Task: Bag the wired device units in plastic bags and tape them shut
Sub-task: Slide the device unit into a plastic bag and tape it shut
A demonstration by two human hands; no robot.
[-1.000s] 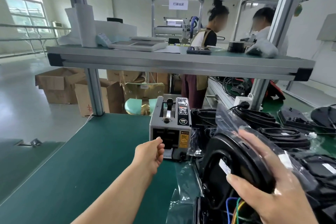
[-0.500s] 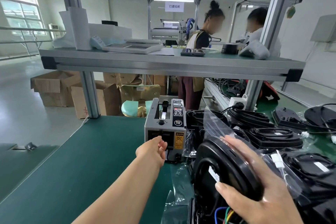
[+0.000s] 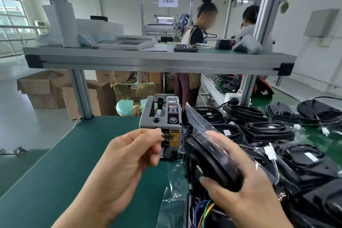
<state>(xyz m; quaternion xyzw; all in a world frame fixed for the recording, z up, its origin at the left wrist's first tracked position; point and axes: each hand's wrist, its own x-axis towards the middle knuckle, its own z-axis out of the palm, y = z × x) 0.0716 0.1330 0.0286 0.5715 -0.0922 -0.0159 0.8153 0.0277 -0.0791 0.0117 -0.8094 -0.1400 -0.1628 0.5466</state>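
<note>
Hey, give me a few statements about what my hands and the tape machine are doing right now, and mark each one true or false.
1. The left hand pinches a small piece of tape in front of the tape dispenser. True.
2. The right hand holds nothing. False: it grips a black device unit inside a clear plastic bag.
3. The tape dispenser stands on the upper shelf. False: it stands on the green table, below the shelf.
4. More black wired units lie on the table to the right of the dispenser. True.
</note>
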